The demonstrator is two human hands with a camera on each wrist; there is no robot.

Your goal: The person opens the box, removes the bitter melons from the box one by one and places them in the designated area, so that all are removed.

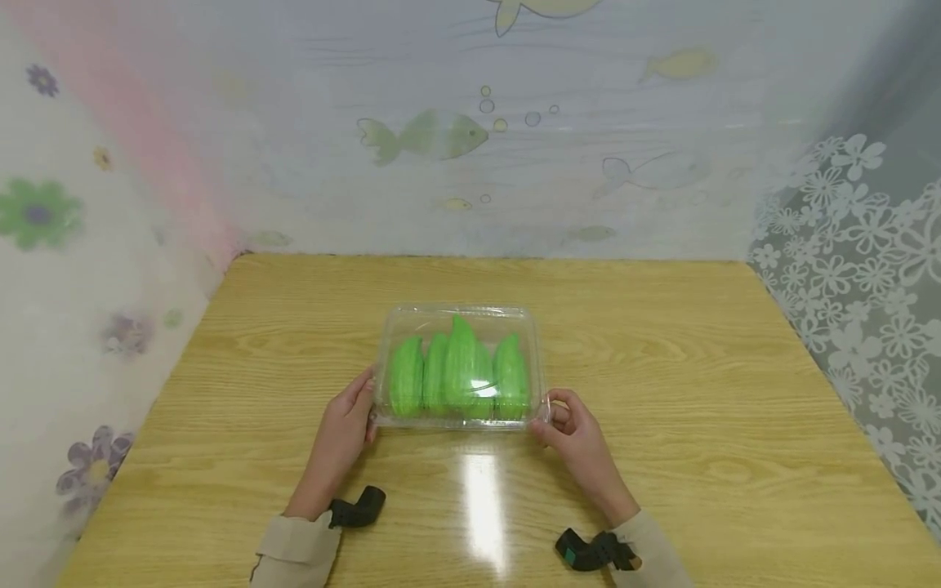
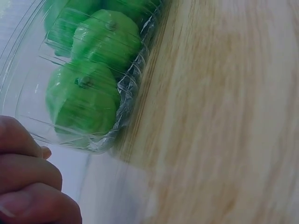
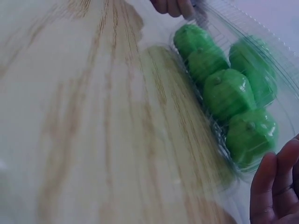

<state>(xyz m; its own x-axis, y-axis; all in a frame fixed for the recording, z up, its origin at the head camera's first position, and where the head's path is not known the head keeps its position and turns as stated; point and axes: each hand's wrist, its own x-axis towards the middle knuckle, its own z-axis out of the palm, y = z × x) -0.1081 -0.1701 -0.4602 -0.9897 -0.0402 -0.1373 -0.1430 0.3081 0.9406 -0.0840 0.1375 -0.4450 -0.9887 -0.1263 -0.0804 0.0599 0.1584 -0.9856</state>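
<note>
produce [image 1: 466, 371]: bright green | box [image 1: 500, 310]: clear | tabletop [image 1: 662, 343]: yellow-brown wood grain | back wall [image 1: 316, 196], 12 o'clock: pale, yellow and green fish [image 1: 432, 135] | side wall [image 1: 44, 343], 9 o'clock: white, purple and green flowers [image 1: 62, 212] | panel [image 1: 856, 351], 3 o'clock: grey, white flowers [image 1: 856, 153] | sleeves [image 1: 297, 554], 5 and 7 o'clock: beige

Left hand [image 1: 345, 420] and right hand [image 1: 577, 429] bare down to the wrist. Left sleeve [image 1: 297, 551]: light beige, loose cuff, looks turned back, thin dark line at outer edge. Right sleeve [image 1: 650, 554]: same beige. Left wrist unit [image 1: 359, 508]: black, bent like a pipe elbow, blunt rounded end. Right wrist unit [image 1: 581, 551]: also black, elbow-shaped, knobbly toward the cuff, small green patch [image 1: 569, 555] near its tip (any lettering too small to read).
</note>
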